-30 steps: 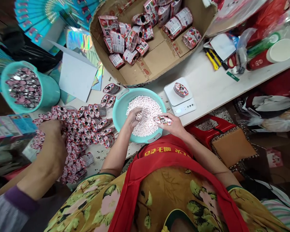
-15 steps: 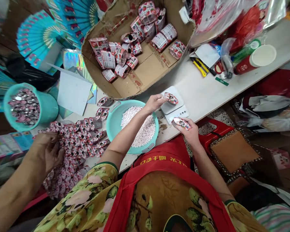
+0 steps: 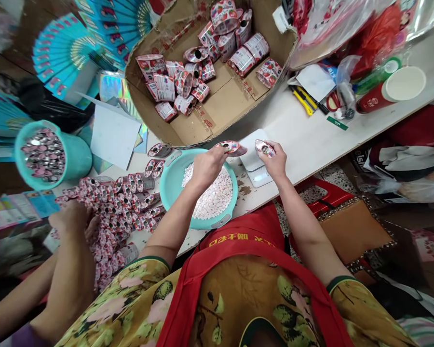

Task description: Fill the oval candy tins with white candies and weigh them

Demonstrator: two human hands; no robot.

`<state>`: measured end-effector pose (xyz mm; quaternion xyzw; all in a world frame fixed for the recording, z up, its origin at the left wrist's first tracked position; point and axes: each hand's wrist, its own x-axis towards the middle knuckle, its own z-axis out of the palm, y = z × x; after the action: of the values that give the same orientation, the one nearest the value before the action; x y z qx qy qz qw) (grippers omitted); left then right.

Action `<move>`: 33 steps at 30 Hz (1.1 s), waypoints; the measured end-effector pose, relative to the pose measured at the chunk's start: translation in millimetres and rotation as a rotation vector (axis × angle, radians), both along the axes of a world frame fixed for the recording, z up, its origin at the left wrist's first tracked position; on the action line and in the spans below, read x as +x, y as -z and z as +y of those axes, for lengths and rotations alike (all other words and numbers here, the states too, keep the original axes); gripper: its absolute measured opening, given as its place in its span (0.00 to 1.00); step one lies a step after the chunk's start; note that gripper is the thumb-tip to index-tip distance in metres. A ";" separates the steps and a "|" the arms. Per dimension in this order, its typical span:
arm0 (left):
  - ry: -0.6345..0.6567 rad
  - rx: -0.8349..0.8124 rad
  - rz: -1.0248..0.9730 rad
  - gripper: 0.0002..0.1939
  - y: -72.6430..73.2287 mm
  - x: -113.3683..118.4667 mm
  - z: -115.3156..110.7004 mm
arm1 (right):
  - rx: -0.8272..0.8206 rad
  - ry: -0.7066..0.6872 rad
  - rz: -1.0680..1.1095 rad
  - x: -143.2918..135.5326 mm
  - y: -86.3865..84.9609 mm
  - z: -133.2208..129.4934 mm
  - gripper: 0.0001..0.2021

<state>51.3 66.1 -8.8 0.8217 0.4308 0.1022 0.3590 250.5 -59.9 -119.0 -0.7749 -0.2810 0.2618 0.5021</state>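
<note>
My left hand (image 3: pixel 209 167) pinches a small strawberry-printed tin (image 3: pixel 232 148) above the right rim of a turquoise basin (image 3: pixel 170 180). White pellets (image 3: pixel 215 195) lie in the basin. My right hand (image 3: pixel 276 161) grips another printed tin (image 3: pixel 264 148), held at the right side of a white scale (image 3: pixel 257 173). The plate of the scale shows bare between the two tins. Left of the basin, many similar tins (image 3: pixel 125 205) stand packed together on the table.
A cardboard box (image 3: pixel 224 113) with printed packs is behind the basin. A turquoise bucket (image 3: pixel 75 156) of small pieces stands at left. Another person's hands (image 3: pixel 72 219) reach among the tins at left. Cutters (image 3: pixel 304 101) and a paper cup (image 3: pixel 405 84) lie at right.
My left hand has lifted its tin off the scale and moved left over the basin. My right hand has moved up with its tin, to the scale. The other person's hands shifted.
</note>
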 end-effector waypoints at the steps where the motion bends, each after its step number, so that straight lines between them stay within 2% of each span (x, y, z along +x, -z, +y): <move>1: 0.014 0.036 0.063 0.05 -7.7 -16.3 -4.1 | -0.003 -0.038 -0.047 0.7 3.9 8.4 0.23; 3: 0.054 0.086 0.203 0.09 -17.6 -45.5 -16.2 | 0.004 -0.074 -0.164 -3.0 1.4 16.9 0.24; 6: 0.074 0.062 0.265 0.12 -18.7 -75.7 -38.2 | 0.076 -0.106 -0.304 -26.7 -27.9 10.5 0.32; 7: 0.064 0.027 0.232 0.12 -16.5 -82.1 -44.6 | 0.098 -0.161 -0.286 -39.4 -41.1 5.2 0.34; 9: 0.032 -0.095 0.103 0.11 -10.4 -90.8 -53.2 | 0.087 -0.379 -0.139 -68.7 -64.7 -6.2 0.35; 11: -0.061 -0.288 -0.090 0.11 -2.5 -96.5 -54.1 | -0.021 -0.569 0.036 -96.1 -78.9 -15.2 0.31; 12: -0.148 -0.397 -0.197 0.13 2.2 -98.8 -51.5 | -0.090 -0.608 0.107 -107.0 -82.2 -18.2 0.29; 14: -0.366 -0.618 -0.397 0.19 13.3 -102.8 -42.4 | -0.187 -0.600 0.237 -121.6 -84.7 -20.7 0.26; 16: -0.542 -0.809 -0.559 0.24 26.0 -104.7 -32.6 | -0.201 -0.579 0.407 -128.7 -86.6 -19.3 0.25; 19: -0.603 -1.072 -0.694 0.31 43.3 -100.9 -26.8 | -0.218 -0.557 0.592 -134.5 -92.4 -13.4 0.23; 22: -0.594 -1.260 -0.672 0.37 52.9 -91.8 -33.8 | -0.297 -0.527 0.617 -139.4 -96.1 -9.9 0.22; 24: -0.581 -1.301 -0.652 0.36 54.7 -87.1 -40.3 | -0.337 -0.523 0.647 -140.9 -94.8 -10.9 0.22; 28: -0.587 -1.278 -0.652 0.30 52.1 -84.3 -46.3 | -0.387 -0.453 0.709 -139.8 -88.6 -17.0 0.22; 33: -0.590 -1.327 -0.614 0.27 49.9 -83.8 -48.4 | -0.362 -0.422 0.750 -139.6 -88.9 -20.9 0.22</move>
<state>-32.5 17.7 -58.8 0.2224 0.4838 0.1374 0.8352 110.9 -80.9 -30.1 -0.6277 -0.1814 0.6652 0.3613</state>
